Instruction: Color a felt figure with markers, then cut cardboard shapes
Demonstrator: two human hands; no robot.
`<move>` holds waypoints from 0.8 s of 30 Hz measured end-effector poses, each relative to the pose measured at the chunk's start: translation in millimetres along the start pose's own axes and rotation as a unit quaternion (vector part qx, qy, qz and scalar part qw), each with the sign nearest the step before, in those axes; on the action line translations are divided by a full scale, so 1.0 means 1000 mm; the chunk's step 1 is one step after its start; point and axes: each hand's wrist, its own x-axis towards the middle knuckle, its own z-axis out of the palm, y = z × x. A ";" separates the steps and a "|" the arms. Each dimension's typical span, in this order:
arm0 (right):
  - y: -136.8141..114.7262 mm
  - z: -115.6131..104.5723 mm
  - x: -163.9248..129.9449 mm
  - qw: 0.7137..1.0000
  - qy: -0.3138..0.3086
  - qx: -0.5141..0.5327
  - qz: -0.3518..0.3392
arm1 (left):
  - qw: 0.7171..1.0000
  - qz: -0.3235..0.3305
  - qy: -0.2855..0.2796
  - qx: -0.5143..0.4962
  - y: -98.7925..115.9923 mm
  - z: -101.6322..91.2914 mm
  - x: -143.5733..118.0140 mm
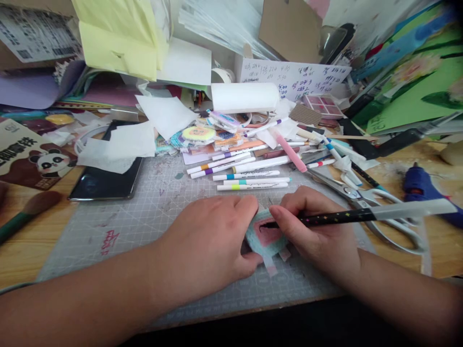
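A small round teal cutout (pixel 265 237) with a pink middle is pinned flat on the grey cutting mat (pixel 152 202) near its front edge. It is pressed down by the left hand (pixel 213 241), fingers curled closed over its left rim. A black pencil (pixel 347 217) is gripped in the closed fingers of the right hand (pixel 318 231); its long axis lies almost level, tip pointing left onto the pink middle, the pale end reaching right across the scissors (pixel 379 202). Behind, white markers (pixel 249 178) are laid side by side. A small tray of pink paints (pixel 323 105) is seen further back.
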 end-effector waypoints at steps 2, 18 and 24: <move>0.000 0.000 0.000 1.000 0.004 -0.010 -0.010 | 1.000 -0.003 -0.003 -0.002 0.000 0.000 -0.001; 0.009 -0.005 -0.001 0.998 0.046 0.031 -0.021 | 0.999 -0.027 -0.039 0.009 0.005 -0.005 -0.001; 0.011 -0.006 0.001 0.998 0.050 0.022 -0.021 | 1.000 -0.014 -0.009 0.013 0.001 0.002 -0.001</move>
